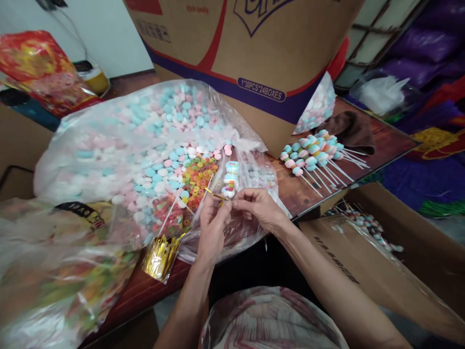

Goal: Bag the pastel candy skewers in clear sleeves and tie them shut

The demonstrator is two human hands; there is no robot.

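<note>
Left hand pinches the candy low; right hand, fingers narrow, hold unclear, sits beside; gold tie likely wants snug twisting.

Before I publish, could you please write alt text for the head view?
A person's left hand and right hand meet at the near end of a wrapped candy stack with a gold tie. A clear bag of pastel candies lies left, candy skewers right, and a cardboard box stands behind.
</note>
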